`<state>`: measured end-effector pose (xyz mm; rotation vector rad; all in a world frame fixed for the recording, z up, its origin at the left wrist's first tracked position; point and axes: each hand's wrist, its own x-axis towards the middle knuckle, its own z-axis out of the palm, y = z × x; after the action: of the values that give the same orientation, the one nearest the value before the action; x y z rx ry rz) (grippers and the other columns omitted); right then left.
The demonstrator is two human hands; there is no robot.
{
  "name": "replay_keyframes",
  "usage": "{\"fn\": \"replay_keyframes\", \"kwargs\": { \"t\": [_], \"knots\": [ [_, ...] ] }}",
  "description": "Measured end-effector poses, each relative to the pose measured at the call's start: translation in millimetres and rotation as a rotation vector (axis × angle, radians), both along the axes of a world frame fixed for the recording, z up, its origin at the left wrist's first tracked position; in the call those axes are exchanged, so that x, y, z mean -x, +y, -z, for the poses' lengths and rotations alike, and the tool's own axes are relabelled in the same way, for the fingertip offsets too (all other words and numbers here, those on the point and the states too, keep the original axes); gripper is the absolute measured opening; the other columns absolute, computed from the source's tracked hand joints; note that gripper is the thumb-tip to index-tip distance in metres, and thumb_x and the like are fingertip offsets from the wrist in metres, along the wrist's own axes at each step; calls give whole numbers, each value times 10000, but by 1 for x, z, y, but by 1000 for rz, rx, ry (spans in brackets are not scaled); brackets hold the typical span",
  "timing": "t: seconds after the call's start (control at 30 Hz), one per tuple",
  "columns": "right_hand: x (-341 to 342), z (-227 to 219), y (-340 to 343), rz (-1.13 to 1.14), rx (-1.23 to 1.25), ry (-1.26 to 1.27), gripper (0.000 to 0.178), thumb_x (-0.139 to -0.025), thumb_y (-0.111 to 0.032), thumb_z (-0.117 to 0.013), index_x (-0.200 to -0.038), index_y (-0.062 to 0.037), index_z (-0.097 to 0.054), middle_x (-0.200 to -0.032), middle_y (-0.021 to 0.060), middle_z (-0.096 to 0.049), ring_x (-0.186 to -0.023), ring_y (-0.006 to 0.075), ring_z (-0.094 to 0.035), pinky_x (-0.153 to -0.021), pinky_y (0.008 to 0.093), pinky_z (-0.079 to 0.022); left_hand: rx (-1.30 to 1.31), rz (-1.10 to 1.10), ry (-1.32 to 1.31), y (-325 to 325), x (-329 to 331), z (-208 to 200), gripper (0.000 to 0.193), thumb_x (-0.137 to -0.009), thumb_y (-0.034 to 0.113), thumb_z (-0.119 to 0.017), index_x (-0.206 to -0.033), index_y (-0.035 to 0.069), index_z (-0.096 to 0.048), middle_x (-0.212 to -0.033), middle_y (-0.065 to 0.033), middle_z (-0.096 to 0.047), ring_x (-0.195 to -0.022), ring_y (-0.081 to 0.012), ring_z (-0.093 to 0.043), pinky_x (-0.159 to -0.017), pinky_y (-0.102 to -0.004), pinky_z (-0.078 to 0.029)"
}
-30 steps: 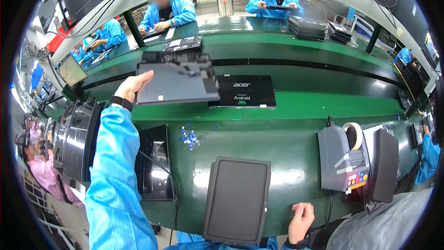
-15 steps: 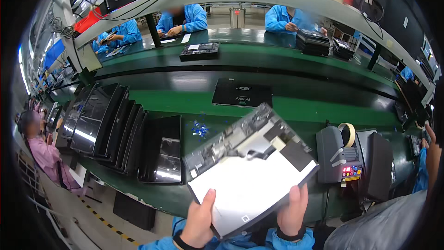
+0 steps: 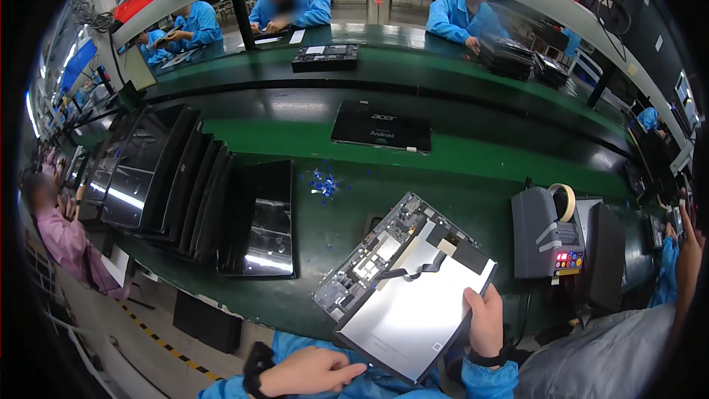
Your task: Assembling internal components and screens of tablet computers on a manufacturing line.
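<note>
An opened tablet (image 3: 428, 301) tilts over the near edge of the bench. Its circuit board strip runs along the upper left side, with a silver panel below and a black ribbon cable crossing between them. My right hand (image 3: 485, 319) grips its right edge, thumb on top and the other fingers hidden beneath. My left hand (image 3: 314, 371) is off the tablet's face, beside its lower left corner, index finger stretched out; whether it touches the corner I cannot tell. A small dark item (image 3: 373, 223) is partly covered by the tablet. Small blue scraps (image 3: 323, 183) lie farther off.
Black tablet panels (image 3: 159, 177) lean in a stack at left, beside a flat glossy one (image 3: 262, 218). A black tablet cover (image 3: 380, 127) lies ahead. A grey tape dispenser (image 3: 543, 240) stands at right. Co-workers in blue (image 3: 292, 7) sit across the bench, beyond an overhead rail.
My left hand has let go of the tablet's left side and moved down beside its corner. The tablet has dropped lower, still in my right hand. The view has shifted slightly.
</note>
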<state>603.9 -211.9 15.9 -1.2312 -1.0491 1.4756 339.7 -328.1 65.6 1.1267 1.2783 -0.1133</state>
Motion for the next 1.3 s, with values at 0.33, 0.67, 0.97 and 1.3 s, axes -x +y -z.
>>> {"fn": "replay_keyframes", "kwargs": {
  "t": [0.33, 0.67, 0.97, 1.3],
  "knots": [
    [21, -75, -2, -58, -26, 92, 410, -861, -81, -604, -1207, 70, -444, -1083, 136, -609, -945, 174, -598, -835, 285, -468, -1490, 89, 145, -5, -15, 11, 527, -716, 175, -753, -1203, 110, -561, -1320, -160, -488, -1244, -331, -460, -1041, -453, -380],
    [28, -98, -4, 37, -182, 96, 578, -939, -344, -524, -1336, 40, -353, -928, 98, -624, -677, 91, -588, -532, 209, -482, -2004, -267, -67, 5, -24, 28, 372, -723, 126, -733, -1081, 107, -637, -1146, -144, -620, -1076, -306, -601, -922, -413, -501],
    [19, -46, -17, 26, 71, 174, 393, -882, -141, -564, -1216, 50, -481, -1121, 165, -603, -959, 235, -628, -834, 343, -508, -1590, 150, -127, 0, -18, 14, 487, -784, 335, -686, -1217, 141, -574, -1339, -153, -496, -1279, -233, -441, -1124, -485, -241],
    [20, -8, -21, 85, 146, 257, 382, -893, -151, -538, -1215, 46, -478, -1084, 148, -609, -941, 223, -623, -815, 327, -503, -390, -640, -488, 42, 24, 35, 244, -957, 101, -498, -1149, -38, -554, -958, -35, -632, -861, -65, -559, -748, -207, -465]
  ]
}}
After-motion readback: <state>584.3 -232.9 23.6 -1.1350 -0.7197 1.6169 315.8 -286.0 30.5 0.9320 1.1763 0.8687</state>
